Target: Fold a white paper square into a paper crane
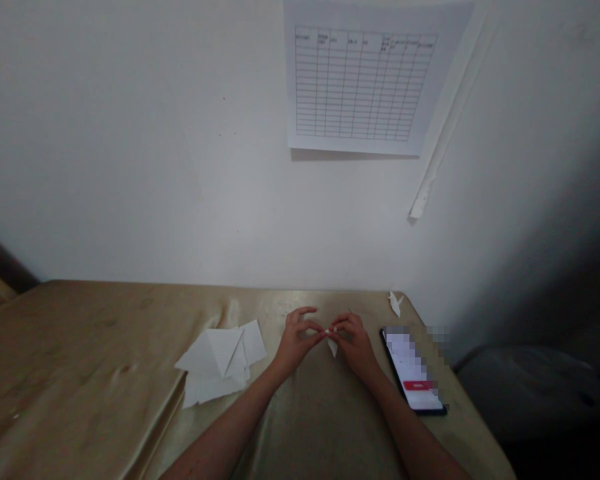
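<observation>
My left hand (pixel 296 337) and my right hand (pixel 354 340) meet over the middle of the table, both pinching a small folded white paper piece (pixel 333 345). Thumb and forefinger of each hand are pressed on its upper edge, and a white point of the paper hangs below between them. The other fingers of my left hand are curled and raised. A loose pile of white paper sheets (pixel 223 363), some folded into triangles, lies just left of my left hand.
The table wears a shiny tan cloth (pixel 90 360) and stands against a white wall. A phone (pixel 413 370) with a lit screen lies right of my right hand. A small folded paper figure (pixel 395 303) sits at the far right corner. A printed grid sheet (pixel 363 83) hangs on the wall.
</observation>
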The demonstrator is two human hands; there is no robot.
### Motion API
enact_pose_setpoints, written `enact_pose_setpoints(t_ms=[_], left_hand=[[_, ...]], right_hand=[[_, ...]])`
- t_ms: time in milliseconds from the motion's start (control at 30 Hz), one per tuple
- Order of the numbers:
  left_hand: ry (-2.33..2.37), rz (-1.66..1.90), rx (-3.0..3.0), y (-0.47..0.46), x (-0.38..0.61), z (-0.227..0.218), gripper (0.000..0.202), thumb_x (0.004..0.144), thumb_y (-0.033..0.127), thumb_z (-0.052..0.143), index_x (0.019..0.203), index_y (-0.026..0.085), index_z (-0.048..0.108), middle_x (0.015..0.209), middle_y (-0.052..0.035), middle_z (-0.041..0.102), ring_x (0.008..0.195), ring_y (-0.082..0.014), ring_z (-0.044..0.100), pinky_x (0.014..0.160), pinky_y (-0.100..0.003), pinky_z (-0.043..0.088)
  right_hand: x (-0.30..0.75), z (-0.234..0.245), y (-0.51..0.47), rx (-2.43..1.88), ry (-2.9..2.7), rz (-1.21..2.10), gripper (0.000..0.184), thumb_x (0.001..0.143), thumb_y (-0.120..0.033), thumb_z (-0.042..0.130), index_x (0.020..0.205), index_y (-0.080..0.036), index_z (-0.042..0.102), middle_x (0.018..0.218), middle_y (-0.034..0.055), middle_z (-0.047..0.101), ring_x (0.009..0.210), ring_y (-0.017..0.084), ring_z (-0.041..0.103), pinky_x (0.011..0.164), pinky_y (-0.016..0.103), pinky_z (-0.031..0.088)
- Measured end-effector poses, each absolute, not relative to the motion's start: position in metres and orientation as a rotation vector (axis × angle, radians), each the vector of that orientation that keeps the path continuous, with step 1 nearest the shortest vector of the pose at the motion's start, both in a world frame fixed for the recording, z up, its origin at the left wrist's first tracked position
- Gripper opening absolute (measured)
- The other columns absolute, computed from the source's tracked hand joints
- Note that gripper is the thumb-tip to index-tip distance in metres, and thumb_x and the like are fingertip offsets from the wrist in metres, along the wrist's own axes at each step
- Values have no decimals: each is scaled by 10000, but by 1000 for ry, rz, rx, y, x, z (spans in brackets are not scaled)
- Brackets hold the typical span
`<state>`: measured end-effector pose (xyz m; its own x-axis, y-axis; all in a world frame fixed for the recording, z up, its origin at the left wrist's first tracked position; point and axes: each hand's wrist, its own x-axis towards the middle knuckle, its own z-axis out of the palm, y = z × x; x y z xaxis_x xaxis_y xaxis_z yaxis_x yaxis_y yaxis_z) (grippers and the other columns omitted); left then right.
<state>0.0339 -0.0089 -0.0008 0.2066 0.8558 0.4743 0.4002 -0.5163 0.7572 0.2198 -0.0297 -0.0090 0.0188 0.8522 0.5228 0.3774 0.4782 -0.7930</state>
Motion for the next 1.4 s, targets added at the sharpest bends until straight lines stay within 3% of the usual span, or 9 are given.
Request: enact_pose_setpoints(t_ms=[500,800,1133,1400], left_hand=[[1170,1230,2058,-9,32,6,89,787,361,768,797,273,762,1311,-47,579,1266,-270,477,1115,-512,355],[1174,1212,2106,-9,31,10,72,773,337,782,785,268,764,1335,-49,563,1275,-283,460,1112,-520,355],[1158,1219,2078,-11,32,9,92,811,356,743,818,265,756,1336,-50,569,1278,-267,471,1118,-505,368],[1165,1229,2049,-10,32,5,95,809,364,744,816,270,756,1326,-43,576,1273,-266,471,1117,-516,361]], right_hand=[[216,-8,-31,-1113,-1535,559,191,807,-436,726,753,-254,707,949,41,630,993,214,560,925,373,434],[212,-6,-36,-1205,-1525,535,209,810,-453,706,771,-248,704,1018,61,587,1080,245,506,1003,425,394],[212,-7,-35,-1239,-1497,495,176,807,-425,720,752,-258,721,953,55,578,1029,241,502,958,405,410],[213,-8,-34,-1216,-1543,500,145,821,-393,702,782,-254,712,1012,59,594,1074,245,500,999,424,391]])
